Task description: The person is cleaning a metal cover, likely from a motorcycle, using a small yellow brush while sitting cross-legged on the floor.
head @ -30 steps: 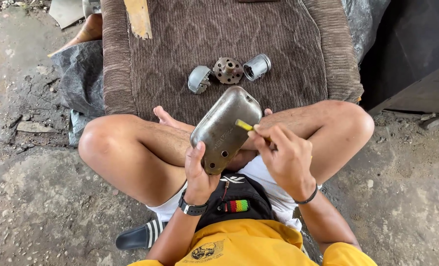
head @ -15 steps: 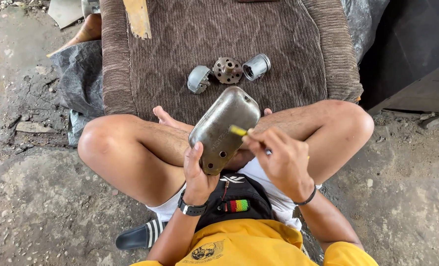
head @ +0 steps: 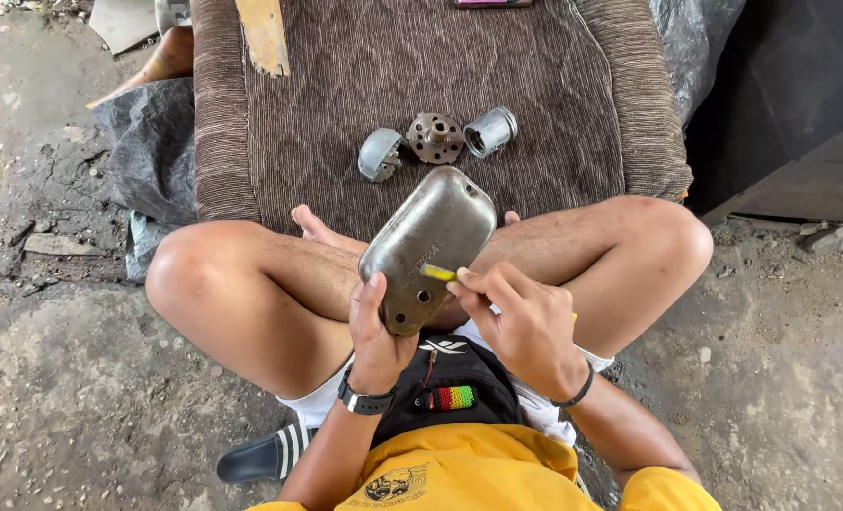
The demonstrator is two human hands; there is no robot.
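Landmark: the metal cover (head: 428, 248), a dull grey, rounded oblong plate with small holes near its lower end, held tilted above the person's crossed legs.
Left hand: the left hand (head: 377, 333) grips the cover's lower end; the thumb lies up its left edge, and the other fingers are curled shut behind it, out of sight.
Right hand: the right hand (head: 521, 320) sits just right of the cover, fingers bunched tight and pinching a small yellow tool (head: 437, 273).
Yellow tool: its tip touches the cover's face near the right edge; most of the tool is hidden in the fingers, so I cannot tell its kind.
Wrists: a dark watch (head: 364, 401) below the cover on the left wrist; a thin dark band (head: 580, 390) on the right.
Small parts: beyond the cover's top, three metal pieces lie in a row on the brown ribbed cushion (head: 346, 85): a grey domed cap (head: 381, 154), a round holed disc (head: 435, 137), a short cylinder (head: 490, 131).
Ground: bare cracked concrete (head: 62, 378) to the left of and below the cover.
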